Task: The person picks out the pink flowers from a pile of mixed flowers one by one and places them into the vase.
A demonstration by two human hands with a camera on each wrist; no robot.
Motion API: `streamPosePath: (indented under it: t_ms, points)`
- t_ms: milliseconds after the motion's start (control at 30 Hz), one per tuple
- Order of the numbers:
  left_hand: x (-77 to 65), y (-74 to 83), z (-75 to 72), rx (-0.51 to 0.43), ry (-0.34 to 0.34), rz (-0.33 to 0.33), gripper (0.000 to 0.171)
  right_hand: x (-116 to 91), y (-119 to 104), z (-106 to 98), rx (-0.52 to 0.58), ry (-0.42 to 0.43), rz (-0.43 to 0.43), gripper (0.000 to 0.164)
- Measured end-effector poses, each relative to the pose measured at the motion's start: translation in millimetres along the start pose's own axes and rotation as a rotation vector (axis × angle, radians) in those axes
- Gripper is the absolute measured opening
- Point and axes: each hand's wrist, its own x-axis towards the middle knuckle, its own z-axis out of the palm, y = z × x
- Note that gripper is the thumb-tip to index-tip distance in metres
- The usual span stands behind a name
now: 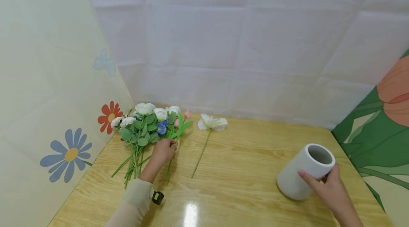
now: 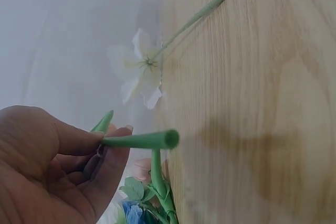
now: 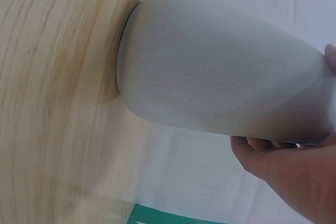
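Observation:
At the left, my left hand (image 1: 164,150) pinches a green flower stem (image 2: 142,140) between thumb and fingers, its end pointing out past the fingertips. Green leaves and pink tulip heads (image 1: 187,114) show just beyond that hand. Beside it lies a bunch of flowers, with white blooms (image 1: 145,108), a blue flower (image 1: 162,127) and several green stems. My right hand (image 1: 330,188) grips a white vase (image 1: 295,175) near its rim, thumb on the near side, other fingers partly hidden. The vase's mouth faces up; whether its whole base touches the table I cannot tell.
A single white flower (image 1: 212,123) with a thin stem lies on the wooden table (image 1: 243,159), right of the bunch. A pale cloth backdrop (image 1: 204,42) rises behind the table. Printed floral panels (image 1: 377,141) border both sides.

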Motion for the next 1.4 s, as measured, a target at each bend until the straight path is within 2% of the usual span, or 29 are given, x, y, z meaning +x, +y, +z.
streamPosePath:
  t_ms: [367,533,800,1067,1267,1400]
  points:
    - [-1.4,6.1,5.4,-0.051,0.029,0.045,0.027,-2,-6,5,-0.016,-0.012,0.048,0.094]
    - [-2.7,7.7,7.1,-0.053,0.037,0.061,0.025,-2,-10,10,-0.003,0.002,0.004,0.091]
    - [-3.4,10.1,8.7,-0.041,0.066,0.081,0.027,-1,-15,15,-0.002,-0.024,0.034,0.093]
    - [-3.6,13.1,9.2,-0.026,0.082,0.116,0.029,1,-21,23,0.021,-0.018,-0.004,0.091]
    - [-5.5,16.6,11.7,-0.043,0.109,0.158,0.029,2,-28,30,0.021,-0.034,-0.009,0.090]
    - [-6.7,20.5,12.5,-0.074,0.108,0.152,0.030,3,-32,35,0.017,-0.046,-0.003,0.090]
